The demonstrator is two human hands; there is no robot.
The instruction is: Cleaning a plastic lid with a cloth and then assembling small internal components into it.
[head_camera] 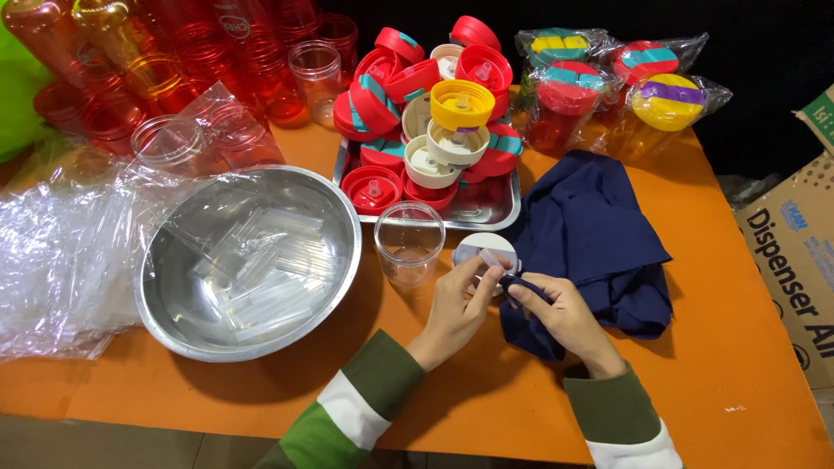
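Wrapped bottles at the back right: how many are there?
4, though more may hide behind. Teal-yellow lid, red-teal lid and yellow-purple lid sit along the table's far edge; another red-teal one sits just in front.

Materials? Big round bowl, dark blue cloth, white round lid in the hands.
Big round bowl: likely stainless steel, brushed with mirror-like glare. Dark blue cloth: woven fabric, matte, soft folds. White round lid, pinched by left hand and wiped by right hand: probably plastic, smooth, opaque.

- White round lid: grey flip strap across its top, tilted, held just right of the clear cup.
- Navy cloth: crumpled on orange table, one corner pinched against the lid.
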